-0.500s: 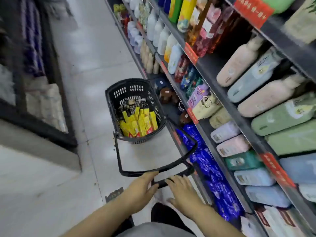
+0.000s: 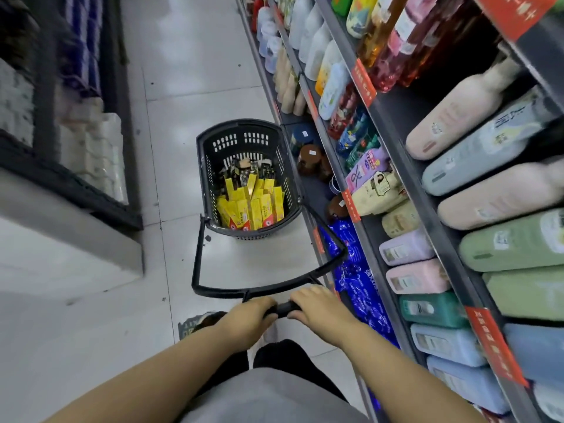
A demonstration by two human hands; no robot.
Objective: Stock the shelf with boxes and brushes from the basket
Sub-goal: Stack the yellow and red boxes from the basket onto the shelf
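A black plastic basket (image 2: pixel 244 129) stands on the tiled floor in the aisle. Inside lie several yellow boxes (image 2: pixel 253 206) and, behind them, dark packaged brushes (image 2: pixel 244 170). A long black pull handle (image 2: pixel 197 254) runs from the basket toward me. My left hand (image 2: pixel 247 319) and my right hand (image 2: pixel 320 306) both grip the handle's grip bar, side by side, fingers curled round it. The shelf (image 2: pixel 393 154) rises at my right, close beside the basket.
The shelf holds rows of bottles, pastel refill pouches (image 2: pixel 500 245) and blue bags (image 2: pixel 354 270) on the bottom level. Red price tags (image 2: pixel 363 83) line its edges. A dark rack with white packs (image 2: pixel 100 154) stands across the aisle at left. My shoe (image 2: pixel 201 323) is on the floor.
Both hands have closed round the grip bar; before, their fingers lay loosely on it. The view has shifted, with the basket now more centred.
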